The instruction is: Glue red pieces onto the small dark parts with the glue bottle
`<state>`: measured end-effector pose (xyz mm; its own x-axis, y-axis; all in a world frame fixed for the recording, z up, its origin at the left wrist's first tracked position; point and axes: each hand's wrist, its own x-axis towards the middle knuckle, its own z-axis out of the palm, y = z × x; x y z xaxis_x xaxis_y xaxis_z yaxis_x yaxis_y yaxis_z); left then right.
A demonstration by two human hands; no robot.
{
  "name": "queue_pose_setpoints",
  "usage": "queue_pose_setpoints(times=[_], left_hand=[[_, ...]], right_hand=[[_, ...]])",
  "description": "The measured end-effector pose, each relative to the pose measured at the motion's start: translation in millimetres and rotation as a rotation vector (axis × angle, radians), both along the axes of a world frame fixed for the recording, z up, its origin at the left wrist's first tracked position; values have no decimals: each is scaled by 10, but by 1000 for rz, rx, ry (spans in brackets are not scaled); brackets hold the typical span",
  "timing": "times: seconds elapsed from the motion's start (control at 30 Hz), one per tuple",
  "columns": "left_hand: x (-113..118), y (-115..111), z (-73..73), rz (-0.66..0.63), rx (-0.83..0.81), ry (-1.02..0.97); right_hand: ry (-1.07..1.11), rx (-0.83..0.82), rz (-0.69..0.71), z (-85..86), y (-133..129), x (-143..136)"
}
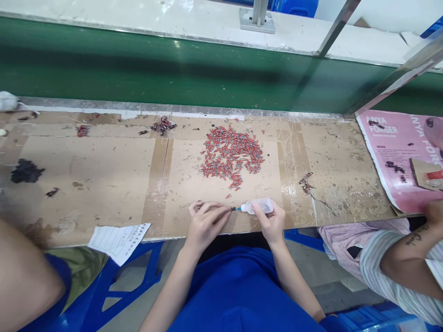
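My right hand (272,223) is closed around a small translucent squeeze bottle (258,206), which lies on its side in the air with its thin blue nozzle pointing left. Pinched in the fingertips of my left hand (207,223) is a small dark part (233,209), too small to name exactly. The nozzle tip meets this part or stops just short of it; I cannot tell which. Beyond both hands a wide pile of small red parts with silvery ends (231,152) is spread on the cardboard. One loose red piece (229,196) lies nearest my hands.
Cardboard (124,184) covers the bench, with a green conveyor belt (155,69) behind it. Dark parts (26,171) are heaped at left, assembled-looking pieces (162,125) at the back. A paper slip (119,241) overhangs the front edge. Co-workers sit on both sides; a pink sheet (384,157) lies right.
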<state>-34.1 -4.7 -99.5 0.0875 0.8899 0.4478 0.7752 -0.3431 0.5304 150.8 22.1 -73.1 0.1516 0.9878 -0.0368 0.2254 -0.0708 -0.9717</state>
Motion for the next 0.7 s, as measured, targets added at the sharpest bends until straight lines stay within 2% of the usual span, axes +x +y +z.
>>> queue_pose_setpoints(times=[0.17,0.4,0.57,0.7], left_hand=[[-5,3,-6,2,-2,-15],[-17,14,20,-17,-15,-5],[-32,67,118,-50,-8,-20],[-13,174,123,-9,-21,1]], right_hand=[[10,6,-42,-7,-1,2],[130,72,-264,-89,43,45],[88,155,-167,-66,199,101],[59,107,-121,-89,307,115]])
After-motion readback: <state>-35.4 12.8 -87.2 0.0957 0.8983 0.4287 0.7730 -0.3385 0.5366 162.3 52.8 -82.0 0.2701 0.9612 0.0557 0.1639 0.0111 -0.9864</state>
